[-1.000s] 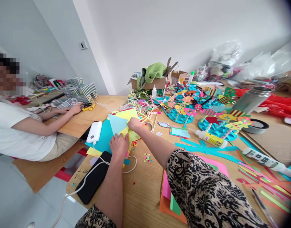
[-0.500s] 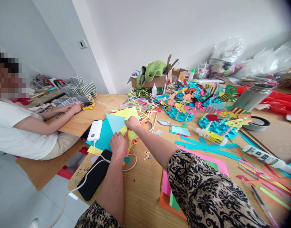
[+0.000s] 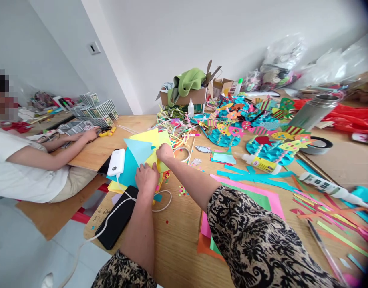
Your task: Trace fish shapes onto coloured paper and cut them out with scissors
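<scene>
A pile of coloured paper lies at the left of the table. In it I see yellow sheets [image 3: 147,138], a light blue sheet [image 3: 138,149] with a pointed corner and a darker blue sheet [image 3: 123,178]. My left hand [image 3: 147,178] rests over the near side of the pile with its fingers spread. Just beyond it, my right hand [image 3: 165,153] is closed at the right part of the yellow paper, its fingertips partly hidden. A white power bank [image 3: 116,162] with a cable sits by the pile's left edge. Nearer me lies a black phone [image 3: 116,220].
A person [image 3: 36,164] sits at the left, hands on the table. Paper fish decorations [image 3: 258,138] on blue bases stand at the right, near a glue bottle [image 3: 262,163] and a metal flask [image 3: 314,112]. Pink and green sheets [image 3: 276,202] lie by my right sleeve.
The view has shifted slightly, so most things sit a little further left and higher. My right hand is somewhat further from the light blue sheet, with more yellow showing between them.
</scene>
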The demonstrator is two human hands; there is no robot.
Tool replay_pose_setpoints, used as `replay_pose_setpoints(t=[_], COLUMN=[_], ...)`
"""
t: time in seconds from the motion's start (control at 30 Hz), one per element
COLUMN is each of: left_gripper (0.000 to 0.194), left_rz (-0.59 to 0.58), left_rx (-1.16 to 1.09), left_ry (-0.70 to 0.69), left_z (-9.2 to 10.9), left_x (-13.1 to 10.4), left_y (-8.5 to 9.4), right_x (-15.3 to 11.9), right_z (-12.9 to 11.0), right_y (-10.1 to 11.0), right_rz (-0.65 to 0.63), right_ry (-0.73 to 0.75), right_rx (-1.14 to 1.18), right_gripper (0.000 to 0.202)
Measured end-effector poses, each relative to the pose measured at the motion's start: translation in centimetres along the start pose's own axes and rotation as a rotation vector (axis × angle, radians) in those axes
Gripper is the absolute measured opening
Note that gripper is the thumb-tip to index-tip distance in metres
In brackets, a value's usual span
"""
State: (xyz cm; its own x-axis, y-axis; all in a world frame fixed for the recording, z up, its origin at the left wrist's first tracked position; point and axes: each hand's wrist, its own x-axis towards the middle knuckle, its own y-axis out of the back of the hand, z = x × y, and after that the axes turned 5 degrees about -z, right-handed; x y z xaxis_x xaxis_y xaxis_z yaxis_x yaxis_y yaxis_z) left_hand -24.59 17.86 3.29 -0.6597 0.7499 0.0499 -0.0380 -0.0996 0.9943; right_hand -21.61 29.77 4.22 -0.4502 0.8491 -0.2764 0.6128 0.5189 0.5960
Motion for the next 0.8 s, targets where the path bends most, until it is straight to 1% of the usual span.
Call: replay_pose_setpoints(t=[0.2,0.33,0.57,0.8], left_gripper=[0.035,0.045,0.040,0.038], left_rz=[-0.054,-0.080,-0.070,-0.050], left_rx=[0.051,0.077,0.084,0.050], left_ry=[-0.030,-0.049,-0.035,-0.004], left_z=[-0.4,-0.6,-0.3,-0.3], left_x=[0.3,0.4,-0.3,0.1], left_y=[-0.3,-0.4,-0.1,-0.4], right_x=[-0.9,-0.9,-0.3,0.4], right_z=[-0.2,-0.2,0.3,0.4], right_y=[-0.9,-1.1,-0.1,0.5], right_rz=[0.114,0.153,0.150,0.189], right_ry=[-0.005,0.004,0.013,0.024], right_rx=[0.026,0.031,0.037,0.047], right_gripper=[0.029,0.027,0.031,0.030])
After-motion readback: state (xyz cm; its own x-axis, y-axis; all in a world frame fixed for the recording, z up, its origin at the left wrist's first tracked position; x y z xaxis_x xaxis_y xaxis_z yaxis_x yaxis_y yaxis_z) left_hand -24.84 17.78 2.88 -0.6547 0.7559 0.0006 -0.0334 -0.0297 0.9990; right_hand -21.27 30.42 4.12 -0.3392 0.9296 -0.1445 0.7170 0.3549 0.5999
